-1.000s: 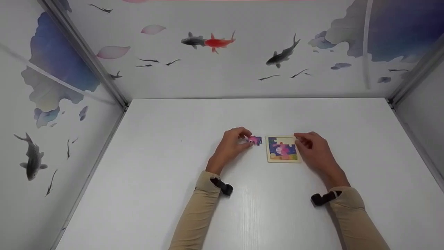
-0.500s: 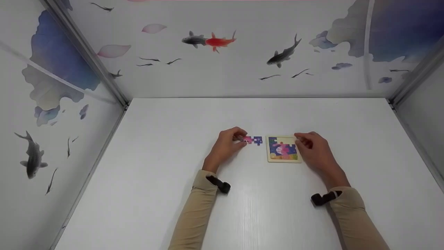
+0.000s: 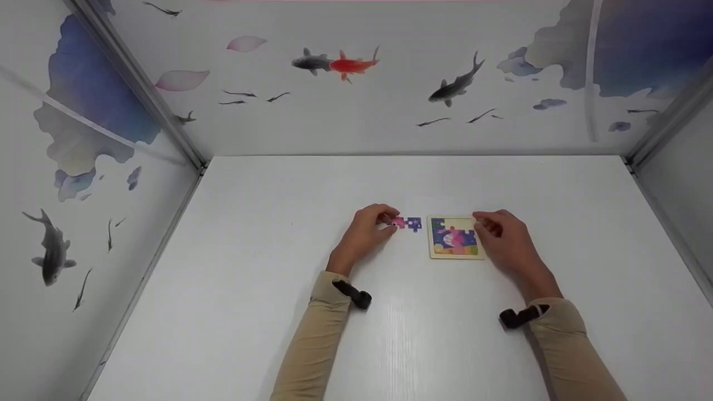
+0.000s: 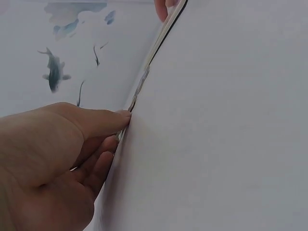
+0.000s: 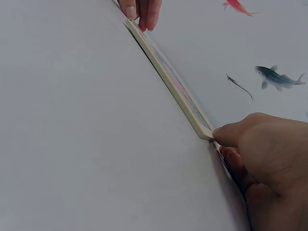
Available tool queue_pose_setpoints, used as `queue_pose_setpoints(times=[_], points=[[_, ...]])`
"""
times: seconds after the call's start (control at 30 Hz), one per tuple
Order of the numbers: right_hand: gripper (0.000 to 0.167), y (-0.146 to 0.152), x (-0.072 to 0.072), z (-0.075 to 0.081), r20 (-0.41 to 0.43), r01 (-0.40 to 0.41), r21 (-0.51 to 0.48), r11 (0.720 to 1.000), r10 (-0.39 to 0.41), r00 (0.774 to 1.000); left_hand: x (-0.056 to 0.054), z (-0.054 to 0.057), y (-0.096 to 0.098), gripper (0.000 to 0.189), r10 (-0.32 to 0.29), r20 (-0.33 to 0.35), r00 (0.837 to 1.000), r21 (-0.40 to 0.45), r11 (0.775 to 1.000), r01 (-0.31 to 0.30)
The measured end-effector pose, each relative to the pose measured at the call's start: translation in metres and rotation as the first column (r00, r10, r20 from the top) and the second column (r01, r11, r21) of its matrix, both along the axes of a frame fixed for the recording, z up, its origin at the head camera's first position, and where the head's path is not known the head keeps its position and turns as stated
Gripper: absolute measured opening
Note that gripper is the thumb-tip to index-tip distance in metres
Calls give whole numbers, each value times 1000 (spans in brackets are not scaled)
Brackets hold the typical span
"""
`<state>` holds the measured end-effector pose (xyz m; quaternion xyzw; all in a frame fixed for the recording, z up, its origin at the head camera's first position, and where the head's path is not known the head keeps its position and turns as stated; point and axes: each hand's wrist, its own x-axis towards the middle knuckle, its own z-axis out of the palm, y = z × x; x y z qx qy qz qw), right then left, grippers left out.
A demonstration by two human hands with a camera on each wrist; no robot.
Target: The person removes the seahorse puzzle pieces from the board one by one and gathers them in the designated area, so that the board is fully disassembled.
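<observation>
My left hand (image 3: pixel 369 228) pinches a pink jigsaw piece (image 3: pixel 397 222) between thumb and fingers, low over the table. Right beside it lies a blue jigsaw piece (image 3: pixel 414 224); whether the two interlock I cannot tell. A square puzzle tray (image 3: pixel 456 257) with a pale wooden rim lies flat to the right, partly filled with a pink figure on blue. Bare wood shows along its upper part. With thumb and curled fingers, my right hand (image 3: pixel 504 239) holds the tray's right edge. In the right wrist view the thumb touches the tray's near corner (image 5: pixel 206 133).
Everything lies on a white table (image 3: pixel 267 312). Panels printed with fish and leaves stand behind it (image 3: pixel 390 133) and on the left. A black wrist camera (image 3: pixel 361 299) sits on the left sleeve, another black camera (image 3: pixel 509 319) on the right.
My left hand has shifted left with the pink piece, exposing more of the blue piece beside it. My right hand and the tray stay in place.
</observation>
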<state>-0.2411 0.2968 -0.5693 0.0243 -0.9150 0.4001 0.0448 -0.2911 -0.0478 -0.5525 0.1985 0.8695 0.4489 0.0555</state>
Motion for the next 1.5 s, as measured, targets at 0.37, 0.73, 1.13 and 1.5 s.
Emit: queue_pose_setpoints(times=[0.37, 0.73, 1.13, 1.5], points=[[40, -2, 2, 2, 28, 10, -4, 1000, -10, 1000, 0, -3, -2, 33, 6, -13, 1000, -2, 1000, -6], [39, -2, 1, 1, 5, 7, -19, 1000, -7, 1000, 1, 14, 3, 40, -5, -39, 999, -75, 997, 2], [40, 0, 1, 0, 12, -2, -14, 1000, 3, 1000, 9, 17, 52, 32, -213, -103, 972, -60, 976, 208], [39, 1, -2, -2, -15, -15, -5, 1000, 15, 1000, 13, 12, 95, 26, -205, -135, 969, -163, 970, 182]])
